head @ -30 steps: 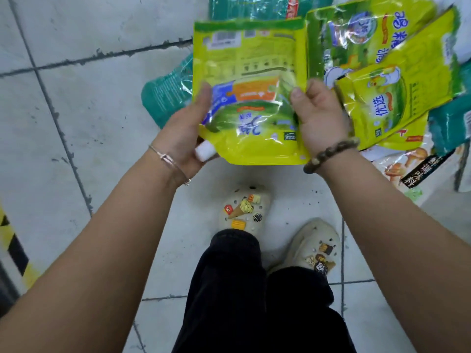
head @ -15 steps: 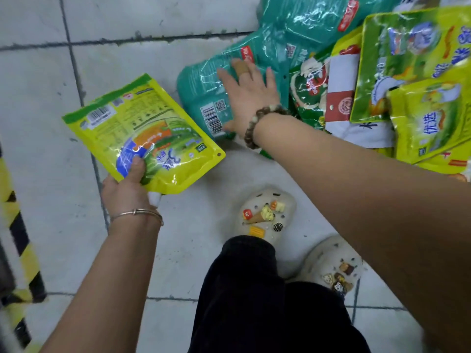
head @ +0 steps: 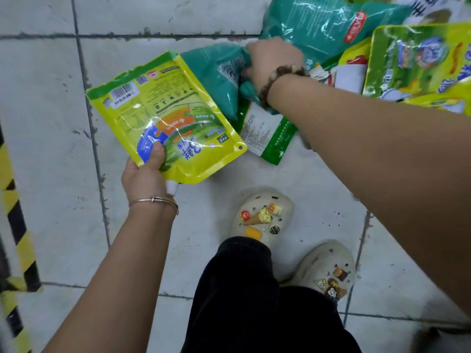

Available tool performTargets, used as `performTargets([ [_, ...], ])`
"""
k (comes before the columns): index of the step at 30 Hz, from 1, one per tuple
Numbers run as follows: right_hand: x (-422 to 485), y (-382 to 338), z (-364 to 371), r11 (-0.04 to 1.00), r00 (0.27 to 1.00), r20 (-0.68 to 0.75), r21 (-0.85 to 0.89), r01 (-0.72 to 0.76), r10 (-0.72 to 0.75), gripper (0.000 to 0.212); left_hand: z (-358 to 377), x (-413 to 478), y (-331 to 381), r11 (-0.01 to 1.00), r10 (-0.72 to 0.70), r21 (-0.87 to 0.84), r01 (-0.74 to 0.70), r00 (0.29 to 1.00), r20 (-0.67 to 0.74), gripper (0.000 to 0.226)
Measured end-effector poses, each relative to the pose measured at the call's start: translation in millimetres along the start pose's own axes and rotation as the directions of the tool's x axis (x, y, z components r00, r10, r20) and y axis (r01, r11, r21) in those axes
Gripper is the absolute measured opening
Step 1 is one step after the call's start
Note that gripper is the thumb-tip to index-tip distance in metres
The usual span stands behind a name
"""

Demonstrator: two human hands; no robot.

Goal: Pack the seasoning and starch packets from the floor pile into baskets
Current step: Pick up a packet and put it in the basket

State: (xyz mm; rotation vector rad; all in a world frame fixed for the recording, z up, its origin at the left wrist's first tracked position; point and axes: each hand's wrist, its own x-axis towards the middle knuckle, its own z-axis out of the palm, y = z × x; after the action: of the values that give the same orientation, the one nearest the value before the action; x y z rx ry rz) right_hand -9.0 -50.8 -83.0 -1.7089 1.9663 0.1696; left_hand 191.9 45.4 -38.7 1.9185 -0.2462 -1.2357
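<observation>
Your left hand [head: 145, 174] pinches the yellow packet [head: 163, 115] at centre left. Your right hand [head: 274, 59] clutches a teal packet [head: 214, 72], upper centre, at the edge of the pile [head: 407, 62]. Grey tiles [head: 51, 123] reach striped tape [head: 17, 225] at left.

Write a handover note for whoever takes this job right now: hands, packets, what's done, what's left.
Left hand holds a yellow pouch, thumb on its face.
Right hand grips the near teal packet at the pile's edge.
A second teal packet, yellow packets and a green-and-white packet lie piled on the tiled floor.
Done: no basket is in view, so nothing shows as packed.
Left: lift the teal packet, put both in a basket, then clear the pile.
</observation>
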Motion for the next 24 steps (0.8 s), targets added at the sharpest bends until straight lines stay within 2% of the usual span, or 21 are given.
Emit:
performTargets([
  [2,-2,12,-12,0.979,0.996,0.01,0.183,-0.086,0.086,0.03,4,-3,7,1.0,0.017,-0.003,-0.017,1.0,0.006,0.019],
  [4,-13,28,-19,0.872,0.98,0.008,0.456,-0.179,0.197,0.027,7,-10,14,0.999,0.033,0.027,-0.034,0.999,0.02,0.018],
  [6,-35,48,-24,0.654,0.943,-0.012,0.724,-0.222,0.333,0.021,11,-22,23,0.997,0.038,0.064,-0.042,0.997,0.067,0.02],
  [8,-64,68,-31,0.438,0.891,-0.015,0.875,-0.209,0.455,0.029,17,-40,31,0.99,0.047,0.125,-0.066,0.988,0.147,0.032],
  [10,-97,88,-42,0.327,0.842,-0.007,0.923,-0.202,0.54,0.03,27,-62,39,0.979,0.048,0.18,-0.091,0.972,0.229,0.03],
  [13,-149,111,-63,0.235,0.765,0.017,0.947,-0.218,0.644,0.026,49,-98,49,0.955,0.059,0.249,-0.161,0.926,0.372,0.015],
  [16,-200,132,-89,0.203,0.695,0.024,0.949,-0.242,0.718,0.026,73,-131,56,0.922,0.063,0.299,-0.248,0.855,0.515,0.016],
  [19,-250,152,-115,0.146,0.62,0.04,0.958,-0.246,0.783,0.027,102,-173,59,0.893,0.014,0.337,-0.297,0.769,0.64,0.015],
  [24,-334,184,-143,0.016,0.41,0.067,0.981,-0.196,0.909,0.017,133,-245,51,0.839,-0.065,0.359,-0.408,0.58,0.812,0.025],
])
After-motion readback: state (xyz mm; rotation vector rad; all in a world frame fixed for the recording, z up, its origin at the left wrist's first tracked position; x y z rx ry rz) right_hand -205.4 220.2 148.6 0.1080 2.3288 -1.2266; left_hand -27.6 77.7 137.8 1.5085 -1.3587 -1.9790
